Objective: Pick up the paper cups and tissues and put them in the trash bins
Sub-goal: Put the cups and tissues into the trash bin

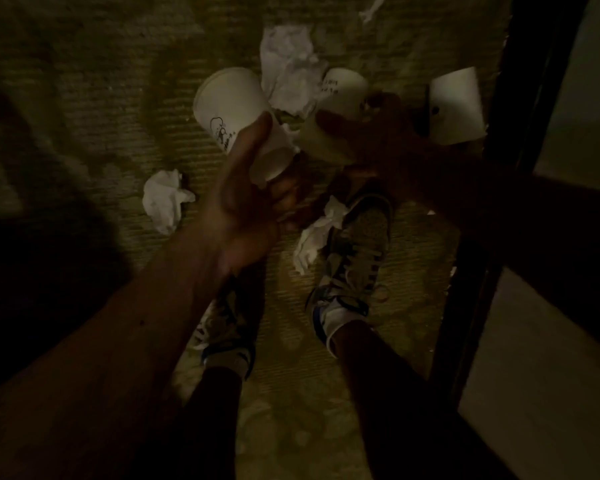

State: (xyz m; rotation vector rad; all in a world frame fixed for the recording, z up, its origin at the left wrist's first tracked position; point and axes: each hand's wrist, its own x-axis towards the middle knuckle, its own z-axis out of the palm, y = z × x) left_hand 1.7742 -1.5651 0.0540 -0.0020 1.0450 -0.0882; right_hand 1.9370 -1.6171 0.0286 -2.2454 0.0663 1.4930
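The scene is dim. My left hand (253, 199) grips a white paper cup (229, 109) with a small black print, held tilted above the carpet. My right hand (378, 140), dark and in shadow, holds a second white paper cup (340, 98) with printed text. A third paper cup (458, 105) lies on its side by the dark frame at the right. Crumpled white tissues lie around: a large tissue (291, 67) behind the cups, a tissue at the left (165, 200), a tissue beside my right shoe (316, 237), and a small tissue scrap at the top (371, 8).
I stand on a yellowish ribbed carpet (101, 98). My two sneakers (354, 265) are below the hands. A dark vertical frame (499, 168), perhaps a door or furniture edge, runs down the right side, with a paler floor (541, 393) beyond it. No trash bin is in view.
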